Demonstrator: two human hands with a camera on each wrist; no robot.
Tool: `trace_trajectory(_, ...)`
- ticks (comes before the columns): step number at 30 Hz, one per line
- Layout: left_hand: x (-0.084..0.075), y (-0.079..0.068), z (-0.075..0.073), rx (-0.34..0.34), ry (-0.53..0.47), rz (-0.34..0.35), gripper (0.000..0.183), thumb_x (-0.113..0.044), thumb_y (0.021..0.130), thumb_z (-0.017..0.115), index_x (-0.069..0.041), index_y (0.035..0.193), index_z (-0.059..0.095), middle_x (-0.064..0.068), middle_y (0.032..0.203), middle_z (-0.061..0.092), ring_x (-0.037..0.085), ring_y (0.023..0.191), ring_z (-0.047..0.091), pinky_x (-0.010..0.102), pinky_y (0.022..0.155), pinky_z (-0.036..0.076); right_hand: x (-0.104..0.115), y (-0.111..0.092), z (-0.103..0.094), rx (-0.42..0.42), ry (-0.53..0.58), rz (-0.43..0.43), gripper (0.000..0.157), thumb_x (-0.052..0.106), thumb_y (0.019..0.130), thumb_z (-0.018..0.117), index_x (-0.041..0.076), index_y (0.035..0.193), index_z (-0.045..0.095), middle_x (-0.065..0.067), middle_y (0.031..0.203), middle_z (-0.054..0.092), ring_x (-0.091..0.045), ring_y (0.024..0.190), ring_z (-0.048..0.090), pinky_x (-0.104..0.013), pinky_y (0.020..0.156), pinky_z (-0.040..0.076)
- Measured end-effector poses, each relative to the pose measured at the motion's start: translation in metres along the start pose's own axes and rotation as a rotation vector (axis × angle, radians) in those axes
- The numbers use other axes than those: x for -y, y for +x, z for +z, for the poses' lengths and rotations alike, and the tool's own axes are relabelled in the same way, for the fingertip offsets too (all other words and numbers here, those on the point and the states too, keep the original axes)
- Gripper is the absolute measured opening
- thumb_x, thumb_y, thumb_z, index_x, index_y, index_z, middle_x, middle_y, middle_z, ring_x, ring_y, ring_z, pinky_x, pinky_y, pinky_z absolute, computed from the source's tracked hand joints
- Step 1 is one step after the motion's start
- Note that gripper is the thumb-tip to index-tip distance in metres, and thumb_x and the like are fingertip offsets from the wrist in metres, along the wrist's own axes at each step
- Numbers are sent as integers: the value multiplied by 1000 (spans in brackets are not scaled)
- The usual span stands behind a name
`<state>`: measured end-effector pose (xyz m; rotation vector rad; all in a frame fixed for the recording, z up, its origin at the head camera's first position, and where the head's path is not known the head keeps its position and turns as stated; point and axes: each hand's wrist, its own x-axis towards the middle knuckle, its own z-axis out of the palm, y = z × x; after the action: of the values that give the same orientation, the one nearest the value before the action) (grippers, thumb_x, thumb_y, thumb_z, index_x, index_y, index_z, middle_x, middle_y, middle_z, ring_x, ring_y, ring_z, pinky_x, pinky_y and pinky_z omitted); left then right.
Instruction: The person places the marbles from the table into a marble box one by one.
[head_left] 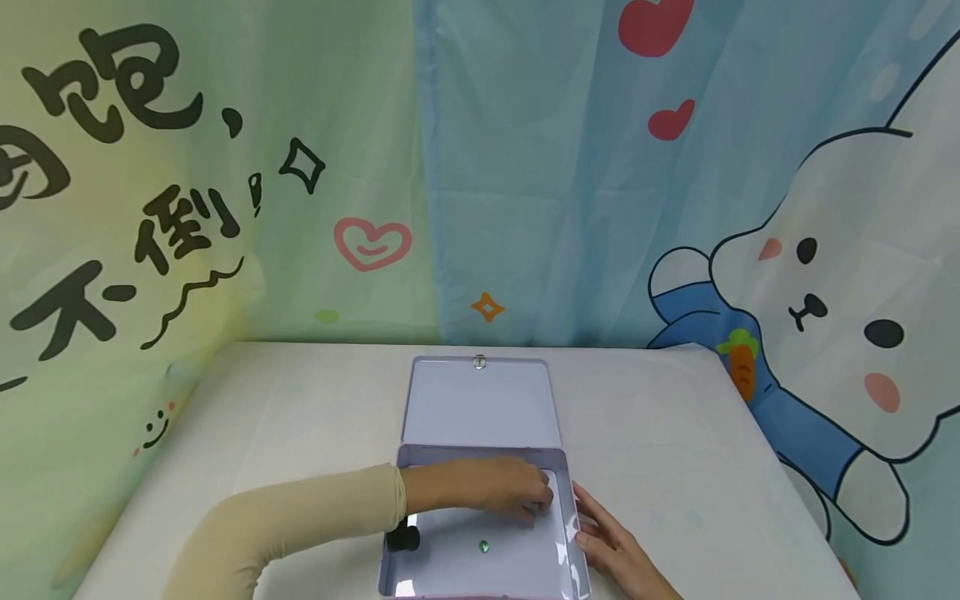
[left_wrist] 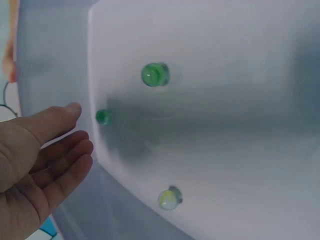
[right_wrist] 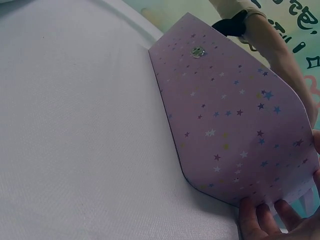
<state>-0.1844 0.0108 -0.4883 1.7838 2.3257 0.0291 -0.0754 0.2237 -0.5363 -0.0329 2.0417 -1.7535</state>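
Observation:
A shallow lilac box (head_left: 487,575) with a hinged lid (head_left: 480,404) lies unfolded on the table. My left hand (head_left: 502,490) hovers over its inside near the right wall. In the left wrist view, this hand's thumb (left_wrist: 60,117) and fingers are loosely bent with nothing visible between them. Just beyond the thumb tip lies a small green marble (left_wrist: 103,117). Another green marble (left_wrist: 152,75) and a clear marble with yellow (left_wrist: 168,200) sit on the box floor. My right hand (head_left: 618,546) holds the box's right side, fingertips (right_wrist: 247,210) against the outer, star-patterned wall (right_wrist: 235,130).
The box rests on a white-covered table (head_left: 675,450). Behind hangs a printed curtain (head_left: 517,167). A metal clasp (head_left: 480,362) is at the lid's far edge, with a matching metal piece (right_wrist: 198,52) on the outer wall. A black device (head_left: 403,536) hangs at my left wrist.

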Motion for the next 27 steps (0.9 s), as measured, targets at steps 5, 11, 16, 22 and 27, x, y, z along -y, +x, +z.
trace_trajectory(5,-5,-18,-17,-31,-67,-24,25,-30,88,71,-18,110,70,-9,101,69,-3,84,60,4,72,44,-2,0,-1,17,21,-18,62,22,101,46,17,156,17,-31,155,20,-43,136,40,-40,96,53)
trace_trajectory(11,-4,-50,-32,-133,-256,-76,22,-23,91,68,-17,112,68,-7,106,70,1,95,64,4,80,46,-2,1,0,-11,25,2,62,23,100,48,18,155,20,-30,155,23,-41,135,42,-46,98,51)
trace_trajectory(16,-3,-89,-30,-299,-357,-159,17,-21,95,63,-18,111,66,-8,105,68,-3,94,62,6,81,48,-2,1,2,-9,39,0,63,23,100,49,18,155,21,-30,155,23,-39,134,44,-47,98,51)
trace_trajectory(22,-7,-141,-28,-686,-489,-223,19,-10,93,65,-14,111,66,-5,100,70,1,89,64,14,76,54,0,-2,0,23,34,-18,62,23,101,47,19,156,19,-29,156,21,-32,133,46,-44,97,51)
trace_trajectory(27,-14,-179,-19,-897,-542,-349,23,-7,91,66,-19,110,67,-6,100,70,5,87,66,19,72,57,0,-3,-1,4,28,-8,61,24,101,47,21,155,21,-28,155,23,-38,134,43,-48,97,51)
